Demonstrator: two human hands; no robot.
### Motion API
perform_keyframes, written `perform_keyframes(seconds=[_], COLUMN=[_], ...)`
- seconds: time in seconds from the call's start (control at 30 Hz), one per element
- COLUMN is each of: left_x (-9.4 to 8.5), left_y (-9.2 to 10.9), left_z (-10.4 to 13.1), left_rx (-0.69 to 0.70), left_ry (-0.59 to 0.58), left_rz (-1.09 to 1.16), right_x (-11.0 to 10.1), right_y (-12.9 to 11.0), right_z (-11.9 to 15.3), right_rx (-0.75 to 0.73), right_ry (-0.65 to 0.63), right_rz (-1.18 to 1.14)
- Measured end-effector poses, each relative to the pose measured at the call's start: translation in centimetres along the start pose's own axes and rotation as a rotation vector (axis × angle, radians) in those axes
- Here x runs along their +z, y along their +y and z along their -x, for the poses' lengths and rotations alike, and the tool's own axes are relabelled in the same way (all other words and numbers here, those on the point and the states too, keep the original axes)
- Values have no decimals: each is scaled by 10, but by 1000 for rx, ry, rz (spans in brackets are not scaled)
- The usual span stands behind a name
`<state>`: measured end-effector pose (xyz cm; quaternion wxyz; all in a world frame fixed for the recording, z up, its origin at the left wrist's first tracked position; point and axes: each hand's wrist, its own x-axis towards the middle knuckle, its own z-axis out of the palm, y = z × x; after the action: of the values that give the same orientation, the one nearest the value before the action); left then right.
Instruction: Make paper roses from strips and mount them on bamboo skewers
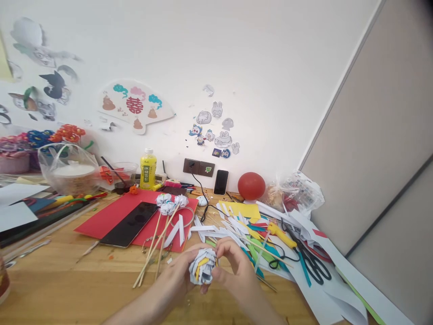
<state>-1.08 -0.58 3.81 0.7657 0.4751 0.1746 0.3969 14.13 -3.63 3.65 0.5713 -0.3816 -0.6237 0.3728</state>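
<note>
Between my two hands, low in the middle of the head view, is a folded paper flower (204, 266), white with yellow strips. My left hand (182, 267) cups it from the left, fingers wrapped behind it. The fingers of my right hand (233, 266) are bent, with thumb and fingertips at its right side; whether they pinch a strip I cannot make out. Just beyond lie several white paper balls (168, 208) on wooden sticks (158, 243). Loose white paper strips (209, 232) are scattered in front of my hands.
A tablet (130, 224) lies on red card (98, 221). Right of my hands are a yellow glue gun (282, 234) with a black cord, black scissors (313, 262) and coloured strips. Along the wall stand a yellow bottle (148, 169), a phone (221, 182) and a red balloon (251, 186).
</note>
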Motion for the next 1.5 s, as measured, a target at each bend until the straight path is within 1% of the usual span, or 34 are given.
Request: perform_keyframes(seconds=[0.13, 0.27, 0.37, 0.5, 0.6, 0.67, 0.73, 0.8, 0.83, 0.9, 0.97, 1.07, 1.2, 1.33, 1.4, 1.5], left_x=[0, 5, 7, 5, 4, 5, 7, 8, 8, 6, 1, -6, -10, -9, -9, -10], left_y=[0, 5, 7, 4, 2, 3, 5, 7, 7, 7, 5, 1, -1, 1, 0, -3], left_z=[1, 1, 1, -1, -1, -1, 0, 1, 1, 2, 2, 1, 0, 1, 1, -1], left_rx=[5, -31, -40, -18, -11, -18, -15, -2, 5, 12, 7, 14, 10, 1, -8, -19], left_ry=[-14, 25, 63, 46, 80, 111, 144, 168, 177, 182, 183, 183, 181, 220, 222, 188], left_rz=[-4, -12, -6, 10, 6, -22, -49, -72, -91, -149, -202, -259, -355, -367, -342, -254], right_x=[-1, -2, -3, -3, -2, 0, 1, 2, 2, 1, -1, -2, -2, -1, -1, -2], right_y=[0, 2, 3, 2, 4, 6, 6, 4, 2, -2, -6, -8, -8, -10, -11, -10], right_z=[-1, -1, 0, 0, -1, -1, 0, 2, 3, 5, 6, 7, 6, 5, 5, 5], right_rx=[-11, -22, -27, -9, -38, -64, -122, -224, -282, -371, -420, -468, -500, -532, -513, -434], right_ry=[-9, -37, -35, -34, -41, -4, 78, 163, 183, 162, 101, 49, 27, -11, -22, -8], right_rz=[31, 19, 13, 35, 46, 101, 198, 345, 435, 625, 782, 905, 954, 1030, 1019, 947])
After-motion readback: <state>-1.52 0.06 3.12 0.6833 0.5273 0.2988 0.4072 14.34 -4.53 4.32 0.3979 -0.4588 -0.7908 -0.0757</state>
